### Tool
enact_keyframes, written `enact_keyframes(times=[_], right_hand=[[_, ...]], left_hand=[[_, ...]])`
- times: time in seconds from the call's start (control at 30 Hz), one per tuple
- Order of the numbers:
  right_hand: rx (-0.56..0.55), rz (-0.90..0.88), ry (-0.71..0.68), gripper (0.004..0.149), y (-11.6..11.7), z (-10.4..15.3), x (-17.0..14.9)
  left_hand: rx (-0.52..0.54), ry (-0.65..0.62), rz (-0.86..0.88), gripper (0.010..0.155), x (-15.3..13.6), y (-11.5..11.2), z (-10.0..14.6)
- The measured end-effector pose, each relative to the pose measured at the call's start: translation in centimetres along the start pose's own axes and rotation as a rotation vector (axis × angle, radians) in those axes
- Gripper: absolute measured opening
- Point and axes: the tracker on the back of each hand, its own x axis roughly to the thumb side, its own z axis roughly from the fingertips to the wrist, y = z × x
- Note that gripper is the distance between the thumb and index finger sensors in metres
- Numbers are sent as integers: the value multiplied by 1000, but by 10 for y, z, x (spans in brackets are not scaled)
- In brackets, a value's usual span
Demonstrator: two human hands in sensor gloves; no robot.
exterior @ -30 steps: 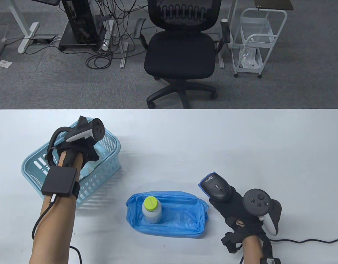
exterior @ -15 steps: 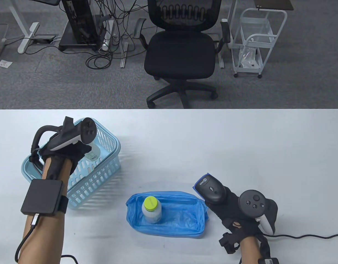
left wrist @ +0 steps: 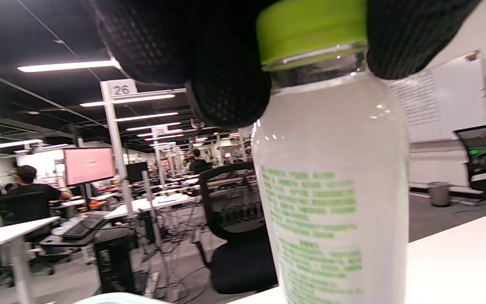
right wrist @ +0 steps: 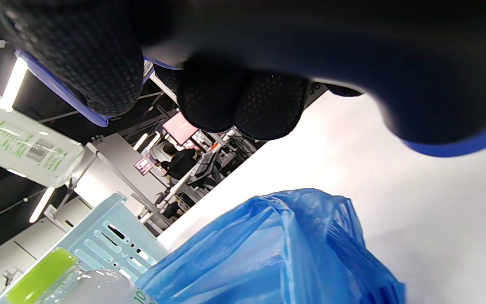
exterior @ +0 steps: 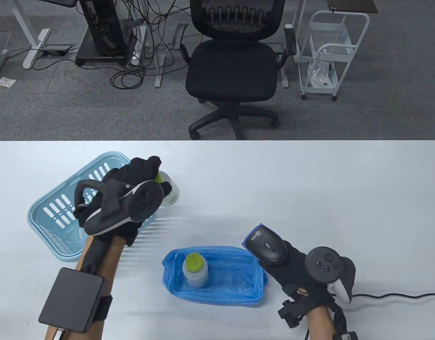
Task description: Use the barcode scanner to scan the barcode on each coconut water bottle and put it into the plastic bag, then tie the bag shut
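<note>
Fingers (left wrist: 226, 93) of the left hand (exterior: 132, 184) curl round the capped neck of the coconut water bottle (exterior: 169, 193), body hanging below, apparently barcode-side toward the barcode scanner (exterior: 267, 244) gripped in the right hand (exterior: 298, 272).

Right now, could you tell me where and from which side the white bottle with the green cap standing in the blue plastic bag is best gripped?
Grip the white bottle standing in the blue plastic bag by its round green cap, coming straight down from above. It stands upright with the cap uppermost, and the bag walls surround its body, so the sides are probably harder to reach cleanly.
</note>
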Motion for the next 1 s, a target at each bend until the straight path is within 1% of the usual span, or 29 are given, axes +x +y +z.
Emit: enact_keyframes(times=[0.17, 0.33, 0.47, 0.63, 0.7, 0.87, 0.97, 1.0], right_hand=[[-3, -36, -32, 46, 0, -1, 1], [7, -89, -63, 44, 1, -2, 1], [8, -115, -80, 44, 2, -3, 2], [20, -73, -72, 43, 4, -3, 1], [-1, -82, -63, 43, 3, -3, 0], [-69, -107, 4, 48, -3, -1, -8], [-126, -118, 64, 50, -8, 0, -15], [-137, -120, 76, 50, -8, 1, -17]], left_hand=[[-14, -44, 55, 69, 45, -13, -10], [-32, -46, 67, 68, 70, -23, -15], [-39, -49, 87, 68, 77, -26, -14], [-47, -65, 121, 68, 78, -27, -11], [-46, -82, 135, 68, 78, -26, -9], [-64, -181, 168, 67, 86, -28, 6], [-135, -312, 183, 67, 101, -41, 18], [-151, -331, 184, 67, 104, -44, 20]])
